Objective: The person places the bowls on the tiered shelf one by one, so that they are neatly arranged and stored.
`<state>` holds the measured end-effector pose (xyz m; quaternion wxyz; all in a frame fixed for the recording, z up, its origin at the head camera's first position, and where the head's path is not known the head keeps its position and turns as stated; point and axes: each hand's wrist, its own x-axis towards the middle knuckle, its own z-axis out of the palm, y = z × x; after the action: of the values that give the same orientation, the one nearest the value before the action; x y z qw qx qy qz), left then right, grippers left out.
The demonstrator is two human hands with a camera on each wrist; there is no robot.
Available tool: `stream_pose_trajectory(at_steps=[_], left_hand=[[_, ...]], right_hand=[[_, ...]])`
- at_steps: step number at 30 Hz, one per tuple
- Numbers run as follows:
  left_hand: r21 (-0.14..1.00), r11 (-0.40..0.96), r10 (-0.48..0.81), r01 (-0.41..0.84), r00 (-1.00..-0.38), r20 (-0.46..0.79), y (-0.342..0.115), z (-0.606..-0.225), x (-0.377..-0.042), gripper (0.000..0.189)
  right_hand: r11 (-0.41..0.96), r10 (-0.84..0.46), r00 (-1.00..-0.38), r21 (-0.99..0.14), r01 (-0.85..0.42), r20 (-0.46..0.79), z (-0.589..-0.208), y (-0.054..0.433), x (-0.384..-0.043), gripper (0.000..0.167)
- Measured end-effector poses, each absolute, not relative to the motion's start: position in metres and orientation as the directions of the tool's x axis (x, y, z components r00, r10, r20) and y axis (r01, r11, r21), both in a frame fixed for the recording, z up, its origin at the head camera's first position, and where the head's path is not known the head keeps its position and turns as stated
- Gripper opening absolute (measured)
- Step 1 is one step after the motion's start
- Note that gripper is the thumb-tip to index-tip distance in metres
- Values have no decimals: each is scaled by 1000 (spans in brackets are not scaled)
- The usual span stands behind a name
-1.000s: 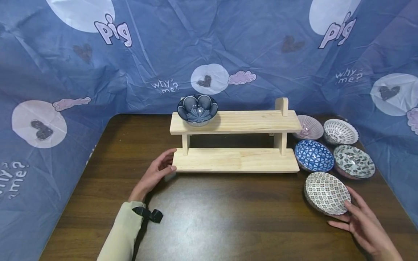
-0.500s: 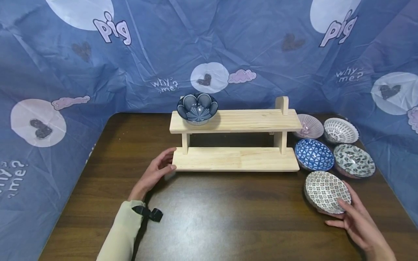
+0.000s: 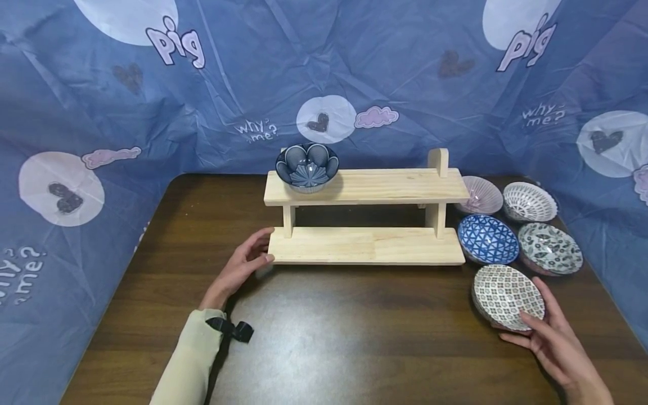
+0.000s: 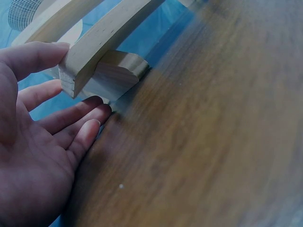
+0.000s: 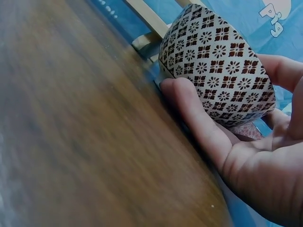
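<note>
At the right of the head view, my right hand holds a bowl with a small brown-and-white flower pattern. The thumb lies over its near rim, and other fingers reach round the side and beneath. The right wrist view shows the bowl's patterned outside with fingertips against its lower part; whether its base touches the table I cannot tell. My left hand holds the left end of a two-tier wooden display shelf, thumb at the front corner and a finger at the back. In the left wrist view, the thumb and a finger touch the board's end.
A dark blue bowl stands on the left of the upper board. Right of the shelf sit a pink bowl, a white dashed bowl, a blue triangle-patterned bowl and a leaf-patterned bowl. Blue printed cloth hangs behind the brown table.
My right hand has shifted slightly left, its thumb further over the bowl's rim and its fingers further beneath. The bowl stays about where it was. My left hand has not moved.
</note>
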<state>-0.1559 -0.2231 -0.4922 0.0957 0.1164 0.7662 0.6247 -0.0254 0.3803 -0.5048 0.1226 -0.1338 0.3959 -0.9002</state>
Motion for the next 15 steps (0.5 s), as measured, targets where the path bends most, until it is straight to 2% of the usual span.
stream_pose_trajectory(at_steps=[4,11,15], left_hand=[[980,190,302,65,-953,5,-223,-492,-156,61],[978,201,301,63,-954,0,-223,-491,-157,61],[979,197,301,61,-954,-1,-223,-491,-156,61]], right_hand=[[-654,-335,-933,-745,132,128,-504,382,-24,80],[-780,-381,-895,-600,177,232,-507,383,-24,83],[-787,-384,-895,-587,189,227,-507,383,-23,82]])
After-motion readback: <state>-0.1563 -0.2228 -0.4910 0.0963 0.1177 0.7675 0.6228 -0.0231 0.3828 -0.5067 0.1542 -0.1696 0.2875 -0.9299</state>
